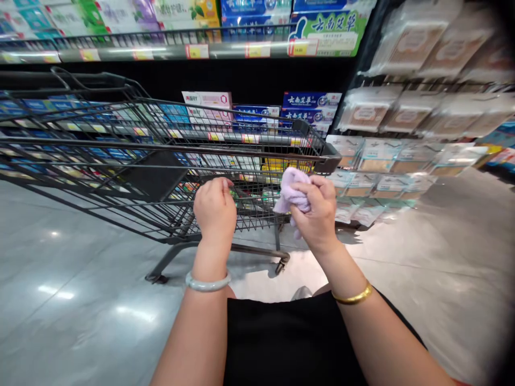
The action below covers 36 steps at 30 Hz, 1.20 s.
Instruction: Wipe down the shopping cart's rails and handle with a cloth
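Observation:
A crumpled lilac cloth [295, 188] is bunched in my right hand [319, 206], whose fingers are wrapped round it. The cloth is in front of the near corner of a black wire shopping cart [332, 159]; whether it touches the wires I cannot tell. My left hand [216, 208] is closed in a fist in front of the cart's side mesh. Its fingertips face away from me, so anything inside the fist is hidden. A pale bangle [208, 283] circles my left wrist, and a gold bangle [354, 296] my right.
Behind the cart run store shelves [161, 52] with boxed goods and price tags. Hanging packets [368, 110] fill a rack on the right. The cart's wheel [280, 266] stands on the grey floor [88, 252], close in front of my knees.

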{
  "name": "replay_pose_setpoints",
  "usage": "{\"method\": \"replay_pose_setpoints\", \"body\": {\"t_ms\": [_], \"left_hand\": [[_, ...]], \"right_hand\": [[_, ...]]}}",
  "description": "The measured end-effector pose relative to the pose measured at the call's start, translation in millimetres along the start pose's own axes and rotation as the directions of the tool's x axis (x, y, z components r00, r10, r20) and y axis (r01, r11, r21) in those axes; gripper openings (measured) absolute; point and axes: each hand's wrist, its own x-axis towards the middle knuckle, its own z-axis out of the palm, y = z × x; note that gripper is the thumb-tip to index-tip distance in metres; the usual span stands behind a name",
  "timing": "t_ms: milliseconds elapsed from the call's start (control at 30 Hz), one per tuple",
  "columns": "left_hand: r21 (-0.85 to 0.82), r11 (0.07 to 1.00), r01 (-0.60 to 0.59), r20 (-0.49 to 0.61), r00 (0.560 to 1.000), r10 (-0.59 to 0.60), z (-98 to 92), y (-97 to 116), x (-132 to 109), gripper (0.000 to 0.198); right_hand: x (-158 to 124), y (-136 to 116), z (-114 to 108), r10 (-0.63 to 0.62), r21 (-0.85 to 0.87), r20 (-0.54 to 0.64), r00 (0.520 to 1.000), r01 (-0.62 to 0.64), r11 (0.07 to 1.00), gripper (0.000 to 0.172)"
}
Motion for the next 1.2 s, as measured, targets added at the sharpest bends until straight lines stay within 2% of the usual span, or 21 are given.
{"method": "replay_pose_setpoints", "body": {"t_ms": [67, 133, 200, 267, 333, 500, 667, 767, 867, 933, 967, 1067, 1200], "left_hand": [[0.002, 1.000, 0.008, -0.022, 1.000, -0.008, -0.5, -2, 1, 0.032], [-0.007, 1.000, 0.014, -0.024, 1.000, -0.014, -0.5, -3, 1, 0.032], [-0.012, 1.000, 0.013, -0.011, 1.000, -0.013, -0.7, -4, 0, 0.031], [-0.015, 1.000, -0.002, -0.001, 1.000, 0.002, -1.6, -5, 0, 0.032], [-0.020, 0.999, -0.027, 0.005, 1.000, 0.027, -3.0, -5, 0, 0.033], [-0.034, 0.998, -0.056, -0.008, 0.998, 0.056, -5.7, -5, 3, 0.034], [-0.021, 0.998, -0.065, -0.076, 0.995, 0.063, -9.6, -6, 9, 0.032], [-0.003, 0.997, -0.074, -0.126, 0.989, 0.073, -21.0, -5, 18, 0.028], [0.009, 0.995, -0.096, -0.252, 0.963, 0.095, -39.7, 0, 35, 0.029], [0.002, 0.996, -0.095, -0.340, 0.936, 0.090, -51.3, 5, 49, 0.030], [-0.002, 0.996, -0.090, -0.351, 0.933, 0.084, -55.3, 6, 56, 0.029], [-0.009, 0.996, -0.085, -0.278, 0.957, 0.079, -57.4, 1, 71, 0.027], [0.004, 0.995, -0.103, -0.212, 0.972, 0.101, -46.5, -16, 76, 0.025]], "right_hand": [[21, -17, 7, 0.004, -0.006, -0.091, 0.996, -0.004, 1.000, 0.030], [38, -32, 20, 0.000, -0.025, -0.094, 0.996, -0.003, 1.000, 0.032], [48, -44, 36, -0.061, -0.039, -0.007, 0.998, 0.060, 0.997, 0.035], [51, -52, 48, -0.155, -0.026, 0.118, 0.981, 0.159, 0.987, 0.037], [51, -53, 54, -0.200, -0.023, 0.165, 0.966, 0.206, 0.978, 0.038], [51, -54, 60, -0.079, -0.112, -0.006, 0.997, 0.078, 0.991, 0.033], [55, -66, 69, -0.164, -0.039, 0.142, 0.976, 0.171, 0.984, 0.036], [57, -62, 65, -0.114, -0.034, 0.067, 0.991, 0.117, 0.993, 0.035], [56, -58, 60, -0.069, -0.067, -0.023, 0.997, 0.067, 0.995, 0.035], [53, -59, 61, -0.123, -0.061, 0.031, 0.992, 0.125, 0.990, 0.038], [52, -60, 61, -0.160, -0.050, 0.078, 0.984, 0.164, 0.985, 0.040], [52, -60, 62, -0.205, -0.039, 0.123, 0.971, 0.211, 0.977, 0.039], [57, -58, 63, -0.112, -0.110, -0.042, 0.993, 0.107, 0.988, 0.034]]}}
